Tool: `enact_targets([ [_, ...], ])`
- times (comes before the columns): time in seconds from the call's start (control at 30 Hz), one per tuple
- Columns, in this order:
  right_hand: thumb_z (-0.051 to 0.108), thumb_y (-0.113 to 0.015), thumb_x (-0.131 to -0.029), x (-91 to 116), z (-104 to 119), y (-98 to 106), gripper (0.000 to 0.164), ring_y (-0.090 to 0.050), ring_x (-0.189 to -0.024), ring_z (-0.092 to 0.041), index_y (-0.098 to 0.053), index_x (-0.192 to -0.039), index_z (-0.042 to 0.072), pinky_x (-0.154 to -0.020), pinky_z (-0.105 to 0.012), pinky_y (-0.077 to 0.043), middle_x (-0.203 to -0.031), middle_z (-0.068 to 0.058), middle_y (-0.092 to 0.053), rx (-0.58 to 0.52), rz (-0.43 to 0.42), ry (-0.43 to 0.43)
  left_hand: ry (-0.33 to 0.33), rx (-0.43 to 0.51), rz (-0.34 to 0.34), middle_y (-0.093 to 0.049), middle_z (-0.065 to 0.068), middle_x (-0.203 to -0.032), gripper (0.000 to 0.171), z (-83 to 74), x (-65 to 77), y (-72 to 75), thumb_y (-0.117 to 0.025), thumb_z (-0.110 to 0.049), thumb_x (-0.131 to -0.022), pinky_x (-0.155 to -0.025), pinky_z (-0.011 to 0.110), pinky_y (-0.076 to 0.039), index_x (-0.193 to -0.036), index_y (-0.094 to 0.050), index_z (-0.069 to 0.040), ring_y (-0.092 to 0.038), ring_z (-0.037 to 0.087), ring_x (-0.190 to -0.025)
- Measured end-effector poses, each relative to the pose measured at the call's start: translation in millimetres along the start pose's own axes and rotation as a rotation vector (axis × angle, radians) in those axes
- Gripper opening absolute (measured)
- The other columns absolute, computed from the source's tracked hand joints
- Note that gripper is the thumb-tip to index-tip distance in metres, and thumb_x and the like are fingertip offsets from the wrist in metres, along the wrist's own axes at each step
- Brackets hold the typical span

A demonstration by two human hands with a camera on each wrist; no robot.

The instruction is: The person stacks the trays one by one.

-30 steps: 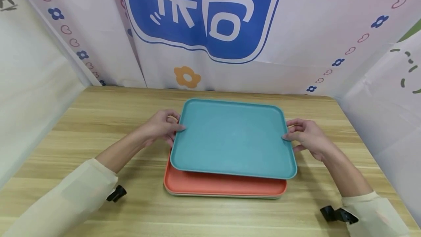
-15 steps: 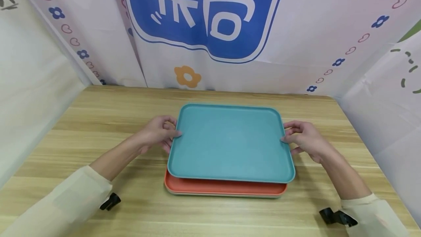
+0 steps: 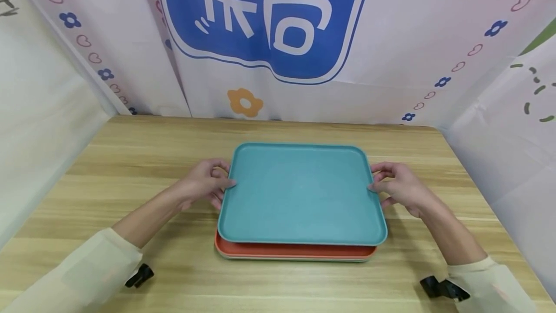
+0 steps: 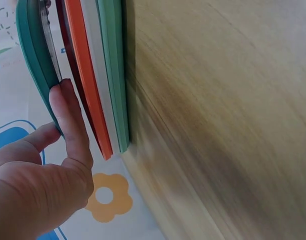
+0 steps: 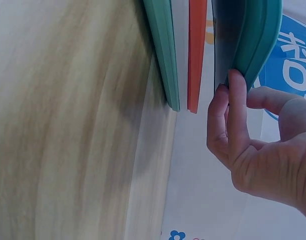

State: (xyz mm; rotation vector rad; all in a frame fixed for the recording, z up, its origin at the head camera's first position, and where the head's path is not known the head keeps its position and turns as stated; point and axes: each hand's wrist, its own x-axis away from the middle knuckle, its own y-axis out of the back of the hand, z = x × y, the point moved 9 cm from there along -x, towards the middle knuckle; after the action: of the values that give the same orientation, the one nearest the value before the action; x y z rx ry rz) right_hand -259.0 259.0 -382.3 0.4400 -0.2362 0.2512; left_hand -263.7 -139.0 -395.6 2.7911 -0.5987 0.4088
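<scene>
A rectangular blue-teal tray [image 3: 301, 192] is held by its two short sides, a little above a stack of trays. My left hand [image 3: 204, 183] pinches its left rim, thumb on top and fingers beneath. On the opposite rim my right hand [image 3: 401, 187] pinches in the same way. In the left wrist view a gap shows between the held tray [image 4: 35, 55] and the orange-red tray [image 4: 85, 65] on top of the stack. Below that lie a white tray [image 4: 99, 60] and green trays [image 4: 114, 75] on the table. The held tray hides most of the stack in the head view.
The wood-grain table [image 3: 143, 168] carries the stack near its middle. A printed cloth backdrop [image 3: 369, 95] with a blue sign stands behind, and white cloth walls close in both sides. A black clip-like piece [image 3: 140, 275] sits by the left sleeve, another [image 3: 444, 288] by the right.
Both hands have brought the blue-teal tray toward the person and slightly left, lining it up more squarely over the stack. Less of the orange-red tray shows at the front.
</scene>
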Motion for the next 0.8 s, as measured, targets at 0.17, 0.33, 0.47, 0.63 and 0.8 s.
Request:
enact_targets([
  [0.17,-0.004,-0.065,-0.095,0.3,0.5,-2.4,0.051,-0.060,-0.081,-0.019,-0.044,-0.140,-0.014,-0.058,-0.037,-0.063,-0.097,-0.012,-0.052,0.007,0.007,0.013,-0.002,0.008,0.001,-0.066,0.012,-0.082,0.038,0.8,2.6,-0.1,-0.063,0.003,-0.099,-0.057,0.035,-0.063,-0.128,-0.041,0.011,-0.069,0.019,-0.062],
  [0.33,-0.004,-0.066,-0.094,-0.3,0.2,-5.9,0.051,-0.059,-0.079,-0.017,-0.044,-0.139,-0.015,-0.056,-0.038,-0.062,-0.096,-0.011,-0.052,0.023,0.017,0.029,0.000,0.019,-0.003,-0.065,0.011,-0.081,0.038,1.0,4.9,-0.2,-0.063,0.003,-0.099,-0.055,0.035,-0.062,-0.128,-0.040,0.009,-0.068,0.019,-0.061],
  [0.47,-0.004,-0.066,-0.094,-1.0,-1.0,-8.5,0.052,-0.059,-0.080,-0.018,-0.044,-0.139,-0.015,-0.058,-0.039,-0.063,-0.096,-0.011,-0.052,0.027,0.025,0.030,-0.001,0.016,-0.018,-0.064,0.010,-0.080,0.037,1.5,6.6,0.5,-0.064,0.003,-0.098,-0.055,0.034,-0.062,-0.127,-0.041,0.009,-0.068,0.020,-0.063],
  [0.63,-0.004,-0.066,-0.094,-1.9,-2.0,-10.2,0.052,-0.061,-0.081,-0.019,-0.045,-0.140,-0.015,-0.060,-0.042,-0.063,-0.096,-0.013,-0.054,0.028,0.028,0.034,-0.001,0.004,-0.043,-0.059,0.006,-0.075,0.034,2.4,8.9,2.4,-0.065,0.004,-0.097,-0.053,0.033,-0.061,-0.124,-0.045,0.010,-0.067,0.020,-0.068],
  [0.8,-0.003,-0.067,-0.093,-2.5,-1.7,-12.0,0.051,-0.062,-0.080,-0.020,-0.047,-0.138,-0.014,-0.059,-0.042,-0.063,-0.094,-0.012,-0.055,0.038,0.029,0.049,-0.009,-0.021,-0.057,-0.052,0.004,-0.076,0.036,1.2,11.3,3.1,-0.065,0.004,-0.097,-0.053,0.031,-0.061,-0.126,-0.047,0.013,-0.065,0.022,-0.074],
])
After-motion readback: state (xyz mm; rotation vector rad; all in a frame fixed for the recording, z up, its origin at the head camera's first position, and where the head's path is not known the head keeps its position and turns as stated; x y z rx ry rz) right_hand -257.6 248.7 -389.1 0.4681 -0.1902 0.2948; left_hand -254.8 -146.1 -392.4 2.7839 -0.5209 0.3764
